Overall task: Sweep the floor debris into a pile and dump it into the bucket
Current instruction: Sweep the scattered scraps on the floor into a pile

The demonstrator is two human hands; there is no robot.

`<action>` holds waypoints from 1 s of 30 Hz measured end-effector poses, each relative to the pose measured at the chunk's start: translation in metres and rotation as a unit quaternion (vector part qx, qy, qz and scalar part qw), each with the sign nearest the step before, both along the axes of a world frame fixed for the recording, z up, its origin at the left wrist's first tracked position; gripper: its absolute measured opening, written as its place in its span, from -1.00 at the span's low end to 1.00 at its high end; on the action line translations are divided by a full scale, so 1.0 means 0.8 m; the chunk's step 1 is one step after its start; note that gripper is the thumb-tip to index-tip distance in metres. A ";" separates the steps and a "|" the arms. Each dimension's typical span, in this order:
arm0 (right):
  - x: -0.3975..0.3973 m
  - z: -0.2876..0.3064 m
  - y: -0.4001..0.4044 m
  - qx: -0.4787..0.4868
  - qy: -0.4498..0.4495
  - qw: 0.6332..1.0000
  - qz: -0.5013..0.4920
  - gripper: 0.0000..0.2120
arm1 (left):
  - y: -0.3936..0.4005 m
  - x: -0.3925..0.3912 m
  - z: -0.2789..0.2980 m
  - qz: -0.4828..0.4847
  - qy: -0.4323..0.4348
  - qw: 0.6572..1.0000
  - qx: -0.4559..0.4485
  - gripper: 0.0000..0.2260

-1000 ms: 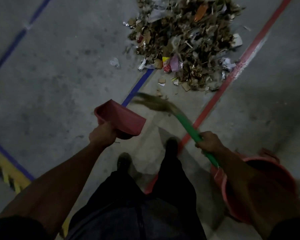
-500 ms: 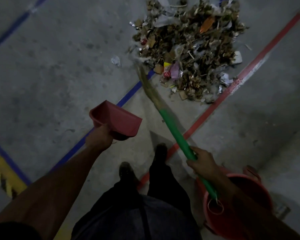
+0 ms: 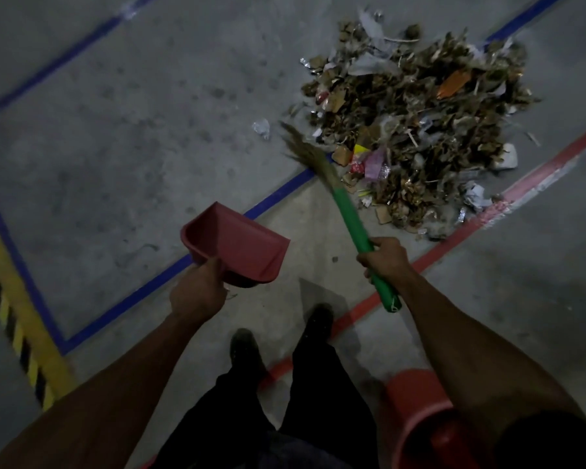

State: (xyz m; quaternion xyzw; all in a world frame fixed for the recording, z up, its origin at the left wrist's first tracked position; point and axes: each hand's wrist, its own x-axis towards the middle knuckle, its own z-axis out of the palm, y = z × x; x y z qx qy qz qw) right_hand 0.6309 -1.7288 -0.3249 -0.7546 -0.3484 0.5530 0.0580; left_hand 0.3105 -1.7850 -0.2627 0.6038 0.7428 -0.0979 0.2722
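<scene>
The person stands on a grey concrete floor (image 3: pixel 115 137) and looks down at both hands. The left hand (image 3: pixel 197 292) grips the handle end of a red dustpan (image 3: pixel 234 245), fingers curled round it; the pan is held up in the air, its open mouth turned away from the person. The right hand (image 3: pixel 386 258) is closed round the green handle of a broom (image 3: pixel 349 214), near its lower end. The brown bristles point forward and left, and their tip lies just beside the near-left edge of the debris pile (image 3: pixel 416 130) — whether it touches the floor cannot be told, because the bristles are blurred.

The pile is already gathered: dry leaves, paper scraps and some coloured wrappers, lying between a blue floor line (image 3: pixel 278 194) and a red floor line (image 3: pixel 538 174). 1 small crumpled white scrap (image 3: pixel 262 127) lies apart from the pile, just left of the bristles. The red bucket (image 3: pixel 420 421) stands at the lower right, beside the person's right leg and partly hidden under the right forearm — well apart from the pile. A yellow and black striped marking (image 3: pixel 17 333) runs along the left edge
</scene>
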 end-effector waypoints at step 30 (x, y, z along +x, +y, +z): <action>-0.251 -0.001 0.239 -0.050 0.109 0.956 -0.268 -0.93 | 0.302 -0.198 -0.069 0.040 -0.032 0.996 -0.074 -0.57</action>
